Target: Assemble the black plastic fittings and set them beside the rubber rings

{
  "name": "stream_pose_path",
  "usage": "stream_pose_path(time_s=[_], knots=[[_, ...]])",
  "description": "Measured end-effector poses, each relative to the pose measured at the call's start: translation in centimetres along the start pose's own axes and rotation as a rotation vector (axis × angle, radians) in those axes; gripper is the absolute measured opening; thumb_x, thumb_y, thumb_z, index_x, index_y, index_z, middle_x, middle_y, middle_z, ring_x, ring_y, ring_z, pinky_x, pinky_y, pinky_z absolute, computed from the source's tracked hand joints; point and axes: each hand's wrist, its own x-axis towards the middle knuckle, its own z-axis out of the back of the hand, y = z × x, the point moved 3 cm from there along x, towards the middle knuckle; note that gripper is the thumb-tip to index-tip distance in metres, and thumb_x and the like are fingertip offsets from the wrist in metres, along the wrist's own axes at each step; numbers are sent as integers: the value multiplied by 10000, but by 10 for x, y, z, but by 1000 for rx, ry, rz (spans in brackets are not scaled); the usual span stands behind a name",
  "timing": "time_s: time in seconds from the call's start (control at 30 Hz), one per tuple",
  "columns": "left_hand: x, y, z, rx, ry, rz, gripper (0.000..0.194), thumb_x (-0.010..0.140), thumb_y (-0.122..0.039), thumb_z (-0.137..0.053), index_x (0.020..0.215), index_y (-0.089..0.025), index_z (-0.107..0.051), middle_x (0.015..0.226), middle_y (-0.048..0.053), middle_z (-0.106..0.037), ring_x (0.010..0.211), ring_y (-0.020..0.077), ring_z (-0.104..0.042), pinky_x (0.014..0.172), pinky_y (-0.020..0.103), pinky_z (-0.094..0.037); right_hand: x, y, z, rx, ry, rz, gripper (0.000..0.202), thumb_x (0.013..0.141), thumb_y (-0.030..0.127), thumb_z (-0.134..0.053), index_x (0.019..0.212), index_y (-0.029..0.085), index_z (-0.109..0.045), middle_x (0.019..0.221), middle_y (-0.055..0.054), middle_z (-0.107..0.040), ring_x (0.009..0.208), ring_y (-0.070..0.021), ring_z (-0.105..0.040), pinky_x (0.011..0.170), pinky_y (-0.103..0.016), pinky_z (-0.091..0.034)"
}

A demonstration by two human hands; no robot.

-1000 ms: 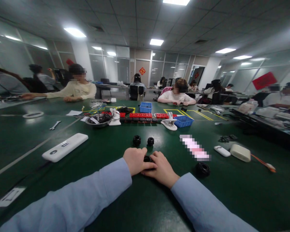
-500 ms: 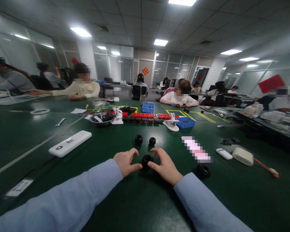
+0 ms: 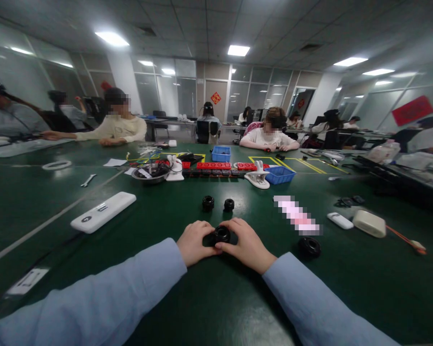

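A small black toy tyre (image 3: 222, 234) with a round hole facing up is between my two hands on the green table. My left hand (image 3: 197, 242) curls round its left side, thumb low and fingers behind. From the right, my right hand (image 3: 247, 244) closes round it, with thumb in front and fingertips at the far rim. Just beyond my fingers stand two smaller black tyres, a left one (image 3: 208, 203) and a right one (image 3: 229, 205). A larger black tyre (image 3: 309, 247) lies right of my right forearm.
A white oblong device (image 3: 104, 211) with a cable lies at left, below a small wrench (image 3: 89, 180). Farther back are a metal bowl (image 3: 150, 174), a red power-strip-like row (image 3: 216, 166) and blue baskets (image 3: 280, 175). A cream case (image 3: 369, 223) sits at right. Other people sit beyond.
My left hand has moved right and closed in on the tyre, where it was apart from it before. My right hand's fingers have closed round the tyre too. The view has shifted slightly.
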Motion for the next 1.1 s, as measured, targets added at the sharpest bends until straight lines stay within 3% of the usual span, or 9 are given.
stream_pose_path(time_s=[0.2, 0.37, 0.47, 0.6, 0.73, 0.9, 1.1], knots=[[2, 3, 1, -1, 7, -19, 382, 680, -457, -698, 956, -201, -629, 971, 29, -594, 933, 229, -532, 815, 367, -410, 1, 0, 5, 132, -41, 43, 374, 718, 294, -683, 1066, 213, -570, 1004, -57, -587, 961, -214, -523, 845, -373, -417], [1, 4, 0, -10, -1, -10, 450, 643, -481, -719, 951, -180, -591, 993, 39, -583, 954, 235, -527, 843, 387, -403, 2, -14, 16, 358, -318, -43, 341, 723, 336, -623, 1018, 213, -504, 916, -42, -574, 829, -189, -530, 757, -349, -434], [1, 3, 0, -24, -9, -33, 544, 631, -490, -729, 1058, -197, -560, 1071, 49, -568, 1013, 249, -507, 884, 409, -386, 1, -21, 21, 493, -448, -118, 358, 726, 358, -589, 1024, 216, -450, 864, -28, -557, 807, -185, -536, 738, -344, -435], [2, 3, -1, -76, 26, -64, 473, 671, -437, -723, 1069, -223, -581, 1092, 47, -569, 1038, 248, -503, 906, 422, -379, 1, -22, 22, 570, -436, -191, 473, 777, 393, -513, 1202, 212, -412, 851, -30, -567, 755, -183, -535, 703, -347, -433], [1, 2, -1, -169, -36, -129, 446, 620, -306, -775, 1003, -194, -575, 1074, 48, -576, 1030, 222, -521, 918, 386, -394, 2, -26, 20, 524, -420, -228, 410, 736, 406, -533, 1084, 196, -479, 891, -45, -565, 764, -184, -532, 694, -337, -431], [-2, -1, -1, -155, -88, -192, 419, 588, -246, -770, 935, -193, -541, 1046, 46, -594, 1022, 230, -538, 921, 410, -391, 4, -37, 14, 527, -433, -284, 371, 641, 349, -611, 911, 205, -401, 873, -38, -542, 777, -187, -547, 689, -333, -450], [-3, -1, 1, -157, -130, -186, 432, 602, -245, -762, 968, -194, -539, 1075, 52, -585, 1045, 235, -531, 928, 415, -392, 5, -39, 12, 524, -456, -263, 439, 614, 300, -645, 954, 223, -379, 914, -27, -504, 760, -168, -555, 720, -343, -475]])
